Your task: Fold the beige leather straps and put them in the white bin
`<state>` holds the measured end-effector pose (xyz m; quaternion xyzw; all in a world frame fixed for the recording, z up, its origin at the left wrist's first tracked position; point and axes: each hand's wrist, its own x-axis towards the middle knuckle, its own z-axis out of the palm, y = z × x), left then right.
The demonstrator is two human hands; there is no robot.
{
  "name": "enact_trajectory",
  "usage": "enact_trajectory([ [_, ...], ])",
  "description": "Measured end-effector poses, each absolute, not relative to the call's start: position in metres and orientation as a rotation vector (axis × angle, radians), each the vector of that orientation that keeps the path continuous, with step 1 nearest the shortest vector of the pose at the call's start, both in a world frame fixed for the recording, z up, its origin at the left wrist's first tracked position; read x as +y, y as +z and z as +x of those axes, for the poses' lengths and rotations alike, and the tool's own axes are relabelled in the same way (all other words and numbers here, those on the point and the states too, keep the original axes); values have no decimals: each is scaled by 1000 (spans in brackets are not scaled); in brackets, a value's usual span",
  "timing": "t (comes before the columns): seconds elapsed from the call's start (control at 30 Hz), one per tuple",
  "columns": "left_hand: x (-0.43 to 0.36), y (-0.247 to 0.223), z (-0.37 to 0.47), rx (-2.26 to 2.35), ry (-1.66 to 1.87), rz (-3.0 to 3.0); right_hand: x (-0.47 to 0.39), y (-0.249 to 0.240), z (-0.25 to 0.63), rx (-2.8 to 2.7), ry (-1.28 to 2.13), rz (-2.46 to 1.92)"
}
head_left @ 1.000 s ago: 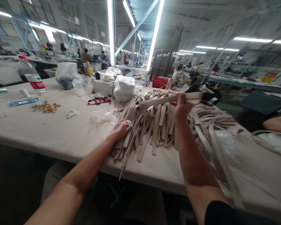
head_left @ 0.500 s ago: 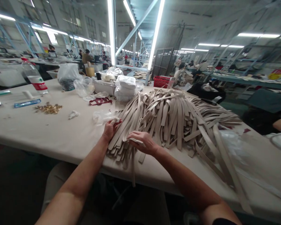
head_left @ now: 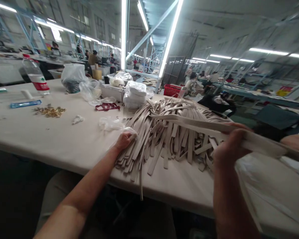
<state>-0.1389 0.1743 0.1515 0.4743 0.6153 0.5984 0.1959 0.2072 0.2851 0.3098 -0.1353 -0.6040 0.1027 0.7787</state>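
Note:
A heap of long beige-grey straps [head_left: 154, 132] lies on the cloth-covered table [head_left: 89, 149], many ends hanging towards the front edge. At the heap's left side, my left hand [head_left: 124, 140] is closed round a crumpled white cloth [head_left: 131, 131], close against the straps. My right hand [head_left: 230, 144] is raised over the right side, fingers wrapped round some long straps [head_left: 196, 122]. These stretch from the heap through my hand to the right edge of the view. The right hand is somewhat blurred, and its fingertips are partly hidden.
Gold-coloured small metal parts [head_left: 51, 111], a blue packet [head_left: 25, 104] and a bottle [head_left: 38, 81] are at the left. White wrapped bundles [head_left: 134, 94] and a red basket [head_left: 173, 90] stand behind. Another person's arm [head_left: 295, 142] shows at the right.
My right hand has moved from the heap's front far to the right and up, now with straps in it. My left hand has shifted slightly right, the white cloth bunched in it.

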Motion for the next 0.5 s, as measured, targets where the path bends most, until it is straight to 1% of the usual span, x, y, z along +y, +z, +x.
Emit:
enact_trajectory([
  [0.13, 171, 152, -144, 1810, 1793, 1218, 225, 233, 191, -2078, 496, -131],
  [0.23, 164, 156, -144, 1834, 1920, 1108, 191, 186, 181, -2494, 329, -102],
  [0.33, 146, 158, -133, 1817, 2050, 983, 180, 166, 180, -2586, 224, -141],
  [0.5, 82, 154, -100, 1508, 2202, 691, 201, 164, 199, -2470, 330, -381],
])
